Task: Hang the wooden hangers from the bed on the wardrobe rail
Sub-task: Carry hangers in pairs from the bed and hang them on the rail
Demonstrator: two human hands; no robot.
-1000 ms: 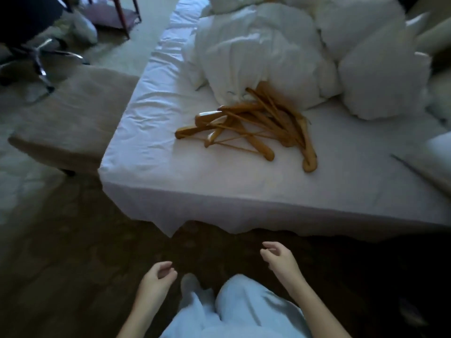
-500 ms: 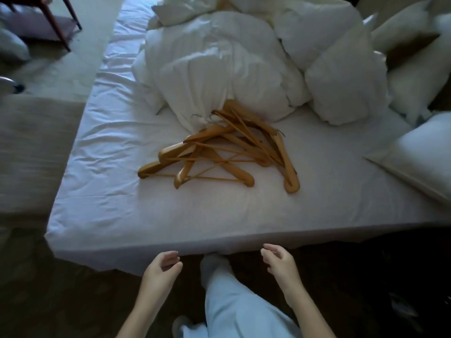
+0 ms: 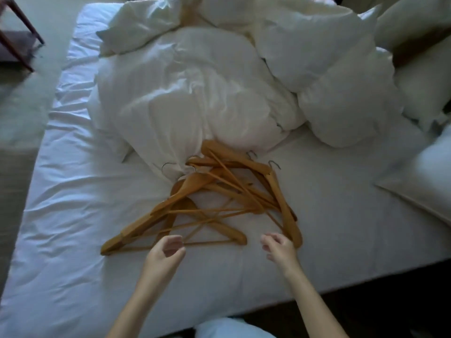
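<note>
Wooden hangers (image 3: 210,198): lying in a tangled pile on the bed, metal hooks pointing toward the bedding, arms and crossbars crossing over one another.
Bed (image 3: 73,215): carrying the pile on a wrinkled white sheet, near the front edge.
Left hand (image 3: 166,252): hovering at the pile's near left side, fingers curled loosely and parted, gripping nothing, fingertips just beside a thin crossbar.
Right hand (image 3: 280,247): hovering at the pile's near right end, fingers spread, gripping nothing, just beside the tip of the rightmost hanger; contact impossible to tell.
Duvet (image 3: 190,93): bunching up behind the pile, touching the hooks.
Pillows (image 3: 341,106): lying heaped at the right, behind the hangers.
</note>
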